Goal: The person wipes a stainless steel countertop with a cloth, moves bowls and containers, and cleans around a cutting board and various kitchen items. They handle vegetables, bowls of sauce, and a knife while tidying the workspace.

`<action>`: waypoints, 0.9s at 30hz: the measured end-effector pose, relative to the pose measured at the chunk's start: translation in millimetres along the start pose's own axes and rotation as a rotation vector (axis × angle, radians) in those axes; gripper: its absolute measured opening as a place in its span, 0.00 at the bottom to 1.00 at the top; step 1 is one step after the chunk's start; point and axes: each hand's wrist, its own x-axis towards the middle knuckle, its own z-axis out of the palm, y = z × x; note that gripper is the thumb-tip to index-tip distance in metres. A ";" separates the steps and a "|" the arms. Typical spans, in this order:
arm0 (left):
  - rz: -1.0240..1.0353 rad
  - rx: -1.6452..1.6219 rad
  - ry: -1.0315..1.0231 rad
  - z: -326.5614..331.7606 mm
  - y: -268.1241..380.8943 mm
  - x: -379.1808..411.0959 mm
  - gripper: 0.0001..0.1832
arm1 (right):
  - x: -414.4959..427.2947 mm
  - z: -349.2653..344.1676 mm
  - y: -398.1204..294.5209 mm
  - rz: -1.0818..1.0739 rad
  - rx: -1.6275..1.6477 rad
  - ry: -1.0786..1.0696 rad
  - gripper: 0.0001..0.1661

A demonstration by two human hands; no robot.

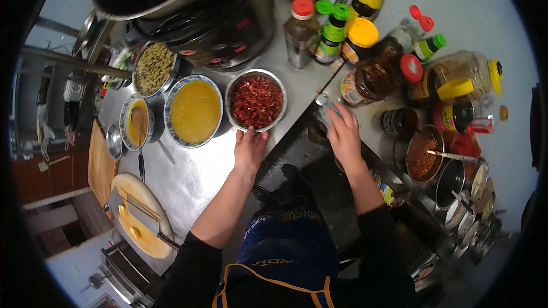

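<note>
A steel bowl of chopped red chilies [257,99] sits on the steel worktop. My left hand [250,149] touches its near rim, fingers at the outer wall and thumb at the edge. To the right, my right hand [346,137] has its fingers around a small pale item [329,113], mostly hidden and blurred, beside the counter's edge. Left of the chilies stands a blue-rimmed bowl of yellow liquid [195,111]. Beyond it are a smaller bowl of yellow liquid [133,122] with a black-handled ladle in it and a bowl of chopped greenish food [154,68].
A large dark pot [231,25] stands at the back. Sauce bottles and jars, including a red-capped jar [372,79], crowd the right counter. A round cutting board [165,226] bears a cleaver [141,215] and chopsticks at lower left. A pot of red sauce [421,164] stands right.
</note>
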 end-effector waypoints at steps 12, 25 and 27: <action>0.006 0.534 -0.434 62.7 -16.2 -72.2 0.14 | -95.9 -51.1 51.2 0.317 -0.322 0.018 0.28; 0.970 1.301 -0.730 214.0 -41.4 -26.2 0.61 | -86.4 -36.5 38.5 0.291 0.058 -0.039 0.25; 0.899 1.224 -0.747 226.9 -50.3 -15.4 0.64 | -100.5 -43.5 32.5 0.372 0.202 0.062 0.25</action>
